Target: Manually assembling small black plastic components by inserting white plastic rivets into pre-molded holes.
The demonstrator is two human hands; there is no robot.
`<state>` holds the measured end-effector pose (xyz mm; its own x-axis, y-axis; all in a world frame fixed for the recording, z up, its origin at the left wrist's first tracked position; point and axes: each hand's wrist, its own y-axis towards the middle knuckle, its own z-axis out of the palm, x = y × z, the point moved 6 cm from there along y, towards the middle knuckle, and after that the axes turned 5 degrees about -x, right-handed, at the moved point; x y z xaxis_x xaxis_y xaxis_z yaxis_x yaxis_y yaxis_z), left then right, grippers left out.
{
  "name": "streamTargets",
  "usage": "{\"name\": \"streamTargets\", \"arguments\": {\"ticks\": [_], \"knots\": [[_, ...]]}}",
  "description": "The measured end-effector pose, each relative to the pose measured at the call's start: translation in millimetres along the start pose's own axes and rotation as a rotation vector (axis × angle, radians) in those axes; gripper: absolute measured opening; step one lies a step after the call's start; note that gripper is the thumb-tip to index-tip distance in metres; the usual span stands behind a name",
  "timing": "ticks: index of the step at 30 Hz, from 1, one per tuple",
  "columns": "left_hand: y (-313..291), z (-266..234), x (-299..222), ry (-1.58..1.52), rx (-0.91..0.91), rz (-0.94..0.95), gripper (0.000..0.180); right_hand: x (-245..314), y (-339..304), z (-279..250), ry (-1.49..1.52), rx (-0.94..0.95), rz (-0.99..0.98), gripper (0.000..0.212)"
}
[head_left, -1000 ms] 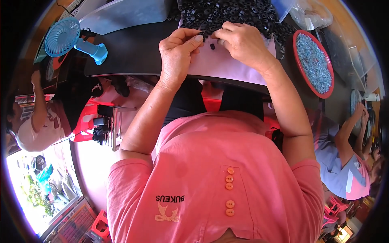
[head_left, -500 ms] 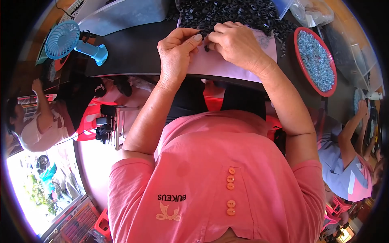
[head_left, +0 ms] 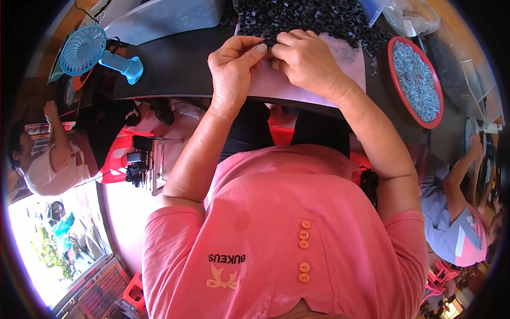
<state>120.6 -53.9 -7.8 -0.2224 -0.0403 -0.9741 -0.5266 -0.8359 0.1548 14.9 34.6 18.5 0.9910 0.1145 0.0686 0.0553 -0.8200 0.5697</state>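
Observation:
Over a pale pinkish sheet [head_left: 292,91] at the table's near edge, my two hands meet fingertip to fingertip. My left hand [head_left: 231,68] is closed, thumb and forefinger pinching a small black plastic part [head_left: 266,44]. Against that part rests my right hand [head_left: 309,63], its fingers curled and pressed together. Whatever the right fingers grip is hidden beneath them. Just beyond both hands lies a wide heap of small black plastic parts [head_left: 305,16], some with round holes.
On the right stands a red basin [head_left: 393,80] filled with small silvery-blue pieces [head_left: 417,80]. A blue fan [head_left: 84,50] and a translucent bin [head_left: 164,22] are at the left. Clear plastic bags [head_left: 411,18] lie far right. Other people sit on both sides.
My right hand has shifted slightly left and down, its fingertips closer to the left hand's. A dark piece visible below the right fingers earlier is now mostly hidden. The left hand keeps its pinch.

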Motion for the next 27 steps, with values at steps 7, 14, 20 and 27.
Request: {"name": "streamTargets", "arguments": {"ticks": [7,14,20,27], "knots": [[0.4,-0.6,-0.5,-0.005,-0.007,-0.015,0.013,2.5,2.2,-6.9,0.161,0.002,-0.014,0.007],[-1.6,10.1,-14.3,-0.043,0.020,-0.030,0.010,-41.1,3.3,-24.0,0.861,-0.096,0.473,0.011],[10.7,30.3,-16.7,-0.110,0.079,-0.049,0.011,-47.2,2.3,-35.1,1.021,-0.129,0.588,0.014],[11.3,39.7,-12.8,-0.057,0.114,-0.056,0.016,-54.1,0.1,-33.8,1.048,-0.143,0.619,0.015]]}}
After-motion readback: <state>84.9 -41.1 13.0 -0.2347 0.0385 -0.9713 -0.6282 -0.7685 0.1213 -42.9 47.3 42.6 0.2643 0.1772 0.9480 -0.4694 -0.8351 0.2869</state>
